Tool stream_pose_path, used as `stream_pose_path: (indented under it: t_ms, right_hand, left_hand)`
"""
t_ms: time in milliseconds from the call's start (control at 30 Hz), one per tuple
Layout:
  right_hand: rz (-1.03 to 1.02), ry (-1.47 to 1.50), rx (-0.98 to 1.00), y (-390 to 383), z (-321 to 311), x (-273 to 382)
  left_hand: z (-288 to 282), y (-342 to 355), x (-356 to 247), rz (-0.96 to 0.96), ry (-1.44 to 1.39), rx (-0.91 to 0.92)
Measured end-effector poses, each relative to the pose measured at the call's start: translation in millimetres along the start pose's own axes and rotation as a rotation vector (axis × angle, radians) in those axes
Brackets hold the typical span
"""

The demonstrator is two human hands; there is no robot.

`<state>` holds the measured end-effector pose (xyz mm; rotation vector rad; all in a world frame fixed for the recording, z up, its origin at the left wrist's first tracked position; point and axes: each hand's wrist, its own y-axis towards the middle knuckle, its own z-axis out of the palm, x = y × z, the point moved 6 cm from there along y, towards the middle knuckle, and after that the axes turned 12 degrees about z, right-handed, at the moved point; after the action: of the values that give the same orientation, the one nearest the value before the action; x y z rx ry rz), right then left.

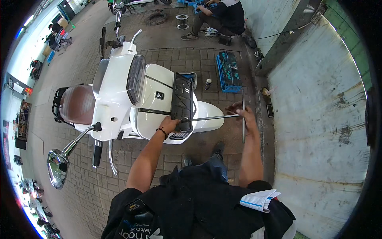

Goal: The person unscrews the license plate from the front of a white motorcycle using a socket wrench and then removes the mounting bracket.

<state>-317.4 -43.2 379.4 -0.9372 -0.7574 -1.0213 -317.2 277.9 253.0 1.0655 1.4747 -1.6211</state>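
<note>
Slim silver metal T-shaped tool [213,118], head view: between hands; tip hard to make out.
Left hand [170,124]: beside tip; finger grip cannot be told.
Right hand [246,114]: fingers blurred, holding crossbar [244,135].
Black slatted rectangular rack [182,95]: on glossy white scooter [155,85].

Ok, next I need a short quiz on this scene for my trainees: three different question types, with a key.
1. Which hand is at the crossbar of the T-shaped tool?
2. True or false: the crate near the can is red.
3. The left hand is at the scooter's: a) seat b) front rack c) mirror

Key: 1. Right hand. 2. False, blue. 3. b
</note>
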Motion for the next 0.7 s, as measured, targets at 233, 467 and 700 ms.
stream_pose_path:
  t_ms: [233,467,700]
  right_hand:
    - [-0.445,-0.98,-0.48,-11.9,35.8,43.4]
    - [-0.575,0.265,-0.698,-14.1,28.7,-47.8]
    - [-0.413,0.892,-0.177,16.9,8.5,-59.9]
  left_hand:
    - [-9.9,6.4,20.4,0.025,-0.002,-0.004]
    - [-8.6,10.6,25.0,0.137,0.067,0.036]
    - [-3.5,3.6,13.5,0.04,-0.012,0.025]
